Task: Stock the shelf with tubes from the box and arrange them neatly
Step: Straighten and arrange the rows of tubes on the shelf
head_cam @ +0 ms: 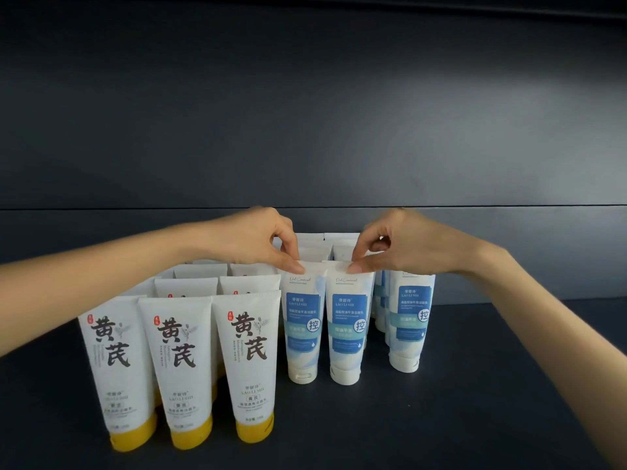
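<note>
Far left of the left grip, beneath the left forearm: yellow-capped tubes stand cap-down on the shelf, three across the front. Behind them only white crimped tops show, so the row count is uncertain. The rearmost tops are partly covered by the forearm, which is cut off at the frame's left edge. The small print on the labels is too blurred to read.

Left grip: thumb and forefinger pinch the top crimp of the left blue tube. It stands upright, cap down, straight below the fingertips. The other fingers curl behind; cannot tell whether they touch anything in back.

Between the two grips, further back: white tops of rear tubes, mostly hidden by both hands, labels out of sight.

Right grip: thumb and forefinger pinch the top crimp of the second blue tube. It stands upright just beside the first. Whether their sides touch cannot be told.

Right of the right grip, under its wrist: third blue tube, standing apart from the pinched pair, its top edge hidden by the wrist. Behind it, hidden blue tubes show only as slivers. The right forearm leaves the frame at the lower right corner.
</note>
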{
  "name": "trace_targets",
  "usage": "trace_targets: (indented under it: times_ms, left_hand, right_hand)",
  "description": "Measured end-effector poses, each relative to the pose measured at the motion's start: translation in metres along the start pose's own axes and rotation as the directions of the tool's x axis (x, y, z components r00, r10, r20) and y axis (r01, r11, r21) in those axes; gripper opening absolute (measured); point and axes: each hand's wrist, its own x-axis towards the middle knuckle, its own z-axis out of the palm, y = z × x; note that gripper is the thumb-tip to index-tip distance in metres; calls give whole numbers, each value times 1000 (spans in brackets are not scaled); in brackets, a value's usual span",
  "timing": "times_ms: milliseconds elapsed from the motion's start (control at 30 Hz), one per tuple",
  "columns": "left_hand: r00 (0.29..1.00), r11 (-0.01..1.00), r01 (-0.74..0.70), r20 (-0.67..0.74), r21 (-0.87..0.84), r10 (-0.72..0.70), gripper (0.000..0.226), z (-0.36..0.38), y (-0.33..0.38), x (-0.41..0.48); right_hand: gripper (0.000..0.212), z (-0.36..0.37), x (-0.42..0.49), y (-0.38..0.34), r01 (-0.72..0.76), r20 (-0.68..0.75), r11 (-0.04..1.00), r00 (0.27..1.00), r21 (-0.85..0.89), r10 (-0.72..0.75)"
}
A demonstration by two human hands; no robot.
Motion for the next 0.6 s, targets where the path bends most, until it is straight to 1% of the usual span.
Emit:
trace_targets:
  times_ms: [100,233,367,600]
  left_hand:
    - [1000,1000,0,-3,-1,0,13,1,2,-1]
    - [1000,1000,-11,-25,6,11,14,4,3,0]
    - [999,1000,-18,-40,-13,17,16,6,3,2]
    - [999,999,2,-34,-34,-3,16,9,2,9]
  right_hand:
    - [18,0,0,2,-3,-5,1000,1000,-8,3]
    - [19,-4,-2,7,-13,-1,1000,1000,27,13]
    - [21,-7,-2,15,-53,4,998,999,44,52]
    - [17,-7,-1,24,-60,1,994,998,87,61]
